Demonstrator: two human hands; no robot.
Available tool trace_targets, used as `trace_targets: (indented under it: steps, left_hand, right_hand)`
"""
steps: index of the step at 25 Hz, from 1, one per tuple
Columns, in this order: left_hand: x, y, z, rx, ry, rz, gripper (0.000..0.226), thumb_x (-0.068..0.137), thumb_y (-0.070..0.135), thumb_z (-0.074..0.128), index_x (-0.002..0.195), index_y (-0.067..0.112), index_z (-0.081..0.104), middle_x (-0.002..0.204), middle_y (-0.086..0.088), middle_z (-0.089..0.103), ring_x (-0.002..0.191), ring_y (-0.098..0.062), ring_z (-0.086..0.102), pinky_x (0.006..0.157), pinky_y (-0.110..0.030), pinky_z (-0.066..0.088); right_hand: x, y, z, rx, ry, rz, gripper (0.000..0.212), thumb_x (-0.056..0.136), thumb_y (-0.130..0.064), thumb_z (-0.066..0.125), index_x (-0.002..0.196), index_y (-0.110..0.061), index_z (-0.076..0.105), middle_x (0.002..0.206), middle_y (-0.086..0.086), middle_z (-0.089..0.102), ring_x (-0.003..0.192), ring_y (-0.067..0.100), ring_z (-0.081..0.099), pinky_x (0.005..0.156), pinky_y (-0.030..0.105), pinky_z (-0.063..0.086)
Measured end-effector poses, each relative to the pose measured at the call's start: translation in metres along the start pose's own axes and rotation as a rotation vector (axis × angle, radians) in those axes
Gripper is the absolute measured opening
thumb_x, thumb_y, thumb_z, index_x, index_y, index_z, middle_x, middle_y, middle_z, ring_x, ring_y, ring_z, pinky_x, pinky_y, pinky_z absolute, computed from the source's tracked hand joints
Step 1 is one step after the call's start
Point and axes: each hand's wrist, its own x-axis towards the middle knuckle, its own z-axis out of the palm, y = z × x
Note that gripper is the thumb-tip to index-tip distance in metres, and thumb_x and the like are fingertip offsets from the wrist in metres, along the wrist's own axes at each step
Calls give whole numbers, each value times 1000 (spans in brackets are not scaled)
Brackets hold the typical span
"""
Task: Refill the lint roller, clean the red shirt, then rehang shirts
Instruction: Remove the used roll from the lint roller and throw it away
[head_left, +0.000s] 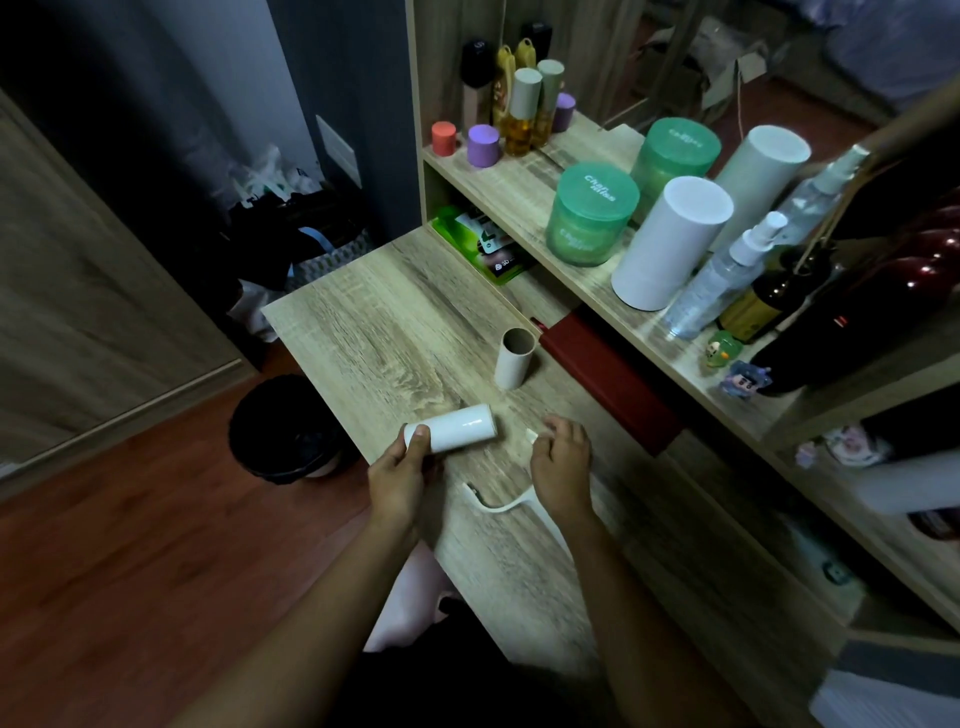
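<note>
Left hand (402, 475) grips white refill roll (457, 428) — right hand (561, 462) pinches roller handle (506, 501).

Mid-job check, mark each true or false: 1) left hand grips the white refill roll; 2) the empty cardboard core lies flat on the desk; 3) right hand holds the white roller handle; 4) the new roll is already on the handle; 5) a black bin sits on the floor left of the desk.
1) True: the left hand grips the white refill roll at its end.
2) False: the cardboard core stands upright.
3) True: the right hand holds the roller handle.
4) False: roll and handle are apart.
5) True: the black bin is there.
</note>
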Motion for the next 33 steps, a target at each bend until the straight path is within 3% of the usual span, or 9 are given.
trace_targets:
  steps: [3, 6, 8, 12, 15, 19, 24, 29, 33]
  left_hand:
    - [-1, 1, 0, -13, -36, -8, 17, 89, 16, 60, 105, 14, 66, 87, -3, 66, 79, -15, 60, 77, -29, 51]
    - [-3, 1, 0, -11, -82, -24, 14, 89, 17, 60, 101, 15, 68, 91, -4, 68, 81, -15, 62, 81, -30, 51]
    - [-1, 1, -2, 1, -68, -23, 19, 89, 18, 60, 106, 12, 67, 90, -4, 67, 82, -16, 62, 84, -33, 50]
    - [6, -1, -11, 46, -32, 10, 31, 87, 20, 64, 116, 10, 64, 105, -8, 67, 98, -22, 62, 96, -40, 48]
    - [10, -3, -20, 122, 25, 56, 43, 84, 25, 66, 124, 11, 59, 118, -11, 65, 104, -19, 60, 100, -40, 46]
    - [13, -2, -32, 219, 98, 84, 63, 68, 48, 70, 124, 20, 60, 118, -6, 66, 108, -19, 61, 102, -44, 45]
    - [22, -6, -45, 256, 101, 82, 73, 58, 62, 68, 122, 28, 60, 115, -2, 68, 107, -18, 63, 99, -47, 48]
    - [21, 1, -43, 242, 72, 72, 77, 57, 59, 70, 124, 24, 59, 122, -1, 65, 111, -15, 60, 102, -44, 45]
    - [11, 2, -30, 209, -61, 67, 50, 80, 31, 70, 126, 16, 58, 124, -4, 63, 112, -16, 59, 103, -40, 44]
  right_hand:
    - [-4, -19, -8, 131, -73, -81, 36, 92, -10, 42, 127, -5, 52, 127, 12, 57, 111, 14, 51, 87, 12, 32]
    - [-3, -30, -6, 144, -360, -16, 40, 97, -22, 42, 135, -13, 45, 135, 5, 54, 123, 16, 49, 100, 27, 37]
    - [-2, -35, -7, 174, -385, -7, 36, 96, -19, 45, 131, -9, 51, 130, 6, 58, 120, 17, 53, 100, 26, 39]
    - [-1, -43, -11, 371, -270, 36, 30, 87, -6, 60, 117, -1, 60, 104, 5, 64, 82, 2, 59, 67, -1, 42]
    - [7, -38, -4, 133, -100, -42, 22, 80, -7, 68, 102, -5, 68, 94, 8, 71, 82, 16, 66, 64, 5, 43]
    - [17, -32, 15, -384, -206, -236, 20, 86, -15, 61, 103, -15, 69, 107, 9, 64, 96, 29, 61, 76, 32, 47]
    - [24, -32, 31, -670, -209, -386, 26, 92, -20, 48, 112, -15, 64, 110, 10, 64, 107, 29, 51, 85, 36, 39]
    - [18, -27, 26, -372, -55, -431, 24, 89, -21, 50, 97, -9, 69, 93, 13, 69, 87, 32, 61, 73, 35, 45]
    - [-6, -30, 13, -45, -48, -308, 47, 91, -44, 32, 100, -12, 65, 91, 9, 68, 82, 23, 61, 69, 32, 45]
